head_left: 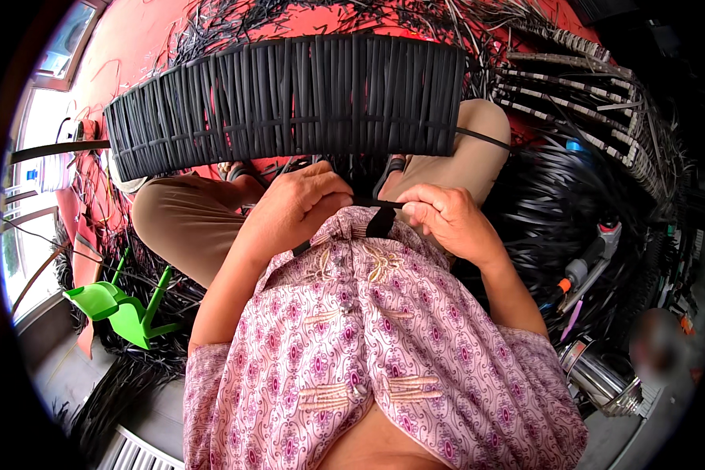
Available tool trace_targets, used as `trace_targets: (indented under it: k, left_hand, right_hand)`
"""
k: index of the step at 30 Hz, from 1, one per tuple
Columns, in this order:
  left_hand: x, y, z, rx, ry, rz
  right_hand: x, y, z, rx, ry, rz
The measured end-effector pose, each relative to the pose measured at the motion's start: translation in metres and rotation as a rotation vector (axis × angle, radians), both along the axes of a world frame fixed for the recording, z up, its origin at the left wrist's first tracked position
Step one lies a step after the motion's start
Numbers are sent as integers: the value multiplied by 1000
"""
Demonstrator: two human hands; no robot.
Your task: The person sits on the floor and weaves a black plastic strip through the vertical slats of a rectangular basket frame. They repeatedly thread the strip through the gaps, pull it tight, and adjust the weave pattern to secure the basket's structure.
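A black strip (pixel 378 203) runs between my two hands, close in front of my patterned shirt. My left hand (pixel 299 202) is closed on its left end, fingers curled over it. My right hand (pixel 449 222) pinches the other end between thumb and fingers. Just beyond them, across my bent knees, rests a curved panel (pixel 290 98) of upright black strips packed side by side. A thin cross strip is woven along its lower part. Longer band ends stick out past the panel's left and right sides.
A heap of loose black strips (pixel 548 204) lies to my right, with a grey-and-red hand tool (pixel 595 254) on it. Further off is a grey-white woven frame (pixel 587 98). A bright green plastic item (pixel 125 309) sits at left. A shiny metal cylinder (pixel 599 376) lies near my right elbow.
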State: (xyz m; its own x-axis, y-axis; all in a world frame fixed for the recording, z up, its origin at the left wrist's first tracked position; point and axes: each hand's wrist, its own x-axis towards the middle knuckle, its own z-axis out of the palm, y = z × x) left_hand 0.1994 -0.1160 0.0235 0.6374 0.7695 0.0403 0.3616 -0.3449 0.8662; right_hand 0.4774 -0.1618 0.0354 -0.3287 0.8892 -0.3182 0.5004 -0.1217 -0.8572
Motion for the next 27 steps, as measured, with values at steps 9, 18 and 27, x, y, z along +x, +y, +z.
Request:
trace_targets:
  k: [9,18,27]
  left_hand:
    - [25,-3,-22,-457,-296,241]
    - [25,-7,-32,-712,-443,315]
    - [25,-9,-41,-780,-525,370]
  right_hand:
    - [-14,-1,-13,-32,93,-157]
    - [-19,-4,-22,-156,223,-188]
    - [-28,-3,-25,-28,130,-218]
